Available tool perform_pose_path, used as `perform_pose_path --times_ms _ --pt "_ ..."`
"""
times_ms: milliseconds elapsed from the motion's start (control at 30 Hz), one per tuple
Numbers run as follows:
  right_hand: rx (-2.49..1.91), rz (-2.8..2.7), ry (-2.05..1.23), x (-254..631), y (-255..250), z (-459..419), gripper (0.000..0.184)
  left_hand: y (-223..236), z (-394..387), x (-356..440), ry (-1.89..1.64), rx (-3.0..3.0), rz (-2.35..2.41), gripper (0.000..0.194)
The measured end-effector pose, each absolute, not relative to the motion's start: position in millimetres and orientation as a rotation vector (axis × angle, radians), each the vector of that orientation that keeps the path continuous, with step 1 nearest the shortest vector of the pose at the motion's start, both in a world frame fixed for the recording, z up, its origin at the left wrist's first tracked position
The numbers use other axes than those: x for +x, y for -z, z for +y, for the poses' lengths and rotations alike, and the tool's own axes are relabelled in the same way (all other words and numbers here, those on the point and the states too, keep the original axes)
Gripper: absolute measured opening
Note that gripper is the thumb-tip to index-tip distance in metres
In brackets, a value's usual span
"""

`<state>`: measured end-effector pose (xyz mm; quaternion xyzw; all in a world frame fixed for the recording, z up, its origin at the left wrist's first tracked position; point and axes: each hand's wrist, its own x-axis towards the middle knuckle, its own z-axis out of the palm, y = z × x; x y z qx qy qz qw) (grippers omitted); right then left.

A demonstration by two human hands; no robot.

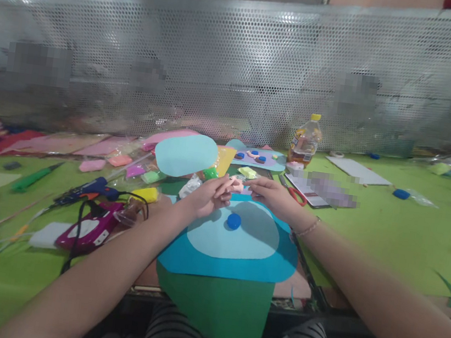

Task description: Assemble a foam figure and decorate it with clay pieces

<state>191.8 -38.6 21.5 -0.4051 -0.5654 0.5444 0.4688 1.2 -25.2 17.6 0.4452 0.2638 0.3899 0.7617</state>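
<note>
The small flat disc of bright blue clay (234, 221) lies on a light blue rounded sheet of paper (257, 242), itself on a larger teal-blue paper shape (174, 256); just beyond the disc, the left hand (210, 197) holds a pale pink lump of soft clay (235, 183), its fingers curled in close together around the near side of the lump; the right hand (270, 193) is beyond the disc and to its right, fingers bent and fingertips close against the lump, though I cannot tell whether they pinch it; nearer than the disc, a dark green paper piece (223, 310) hangs past the table edge; left of the disc lie a magenta device with a white panel (90, 229) and a blue glue gun (85, 191); farther beyond it, to the right, stands a clear plastic bottle with a yellow cap (305, 141); red-handled scissors (297, 196) lie nearer than the bottle.
</note>
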Motion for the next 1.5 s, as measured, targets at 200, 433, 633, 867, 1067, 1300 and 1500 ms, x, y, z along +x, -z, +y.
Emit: perform_pose_path --times_ms 200,433,633,867,1067,1300,1500 --pt "-0.974 -1.394 -1.346 193.7 -18.6 -34.6 0.015 -19.3 -26.5 1.2 -0.835 0.985 0.563 0.025" --pt "-1.002 -1.395 -1.338 192.7 -19.6 -36.0 0.015 -21.0 -29.6 3.3 -0.855 1.041 0.604 0.026" --pt "-0.946 -1.376 -1.331 191.0 -20.7 -36.1 0.014 -19.8 -29.3 3.4 -0.856 1.064 0.609 0.032" --pt "-0.945 -1.322 -1.361 191.6 -19.3 -34.7 0.010 -13.3 -26.5 5.9 -0.876 1.152 0.709 0.030" --pt "-0.921 -1.312 -1.403 191.7 -20.1 -35.6 0.016 -11.1 -26.0 6.5 -0.861 1.196 0.707 0.025" --pt "-0.896 -1.406 -1.317 194.4 -14.4 -31.8 0.028 -11.2 -26.8 6.2 -0.818 1.188 0.702 0.022" --pt "-0.936 -1.328 -1.408 191.8 -16.1 -34.7 0.024 -13.9 -31.4 7.5 -0.812 1.211 0.724 0.021"
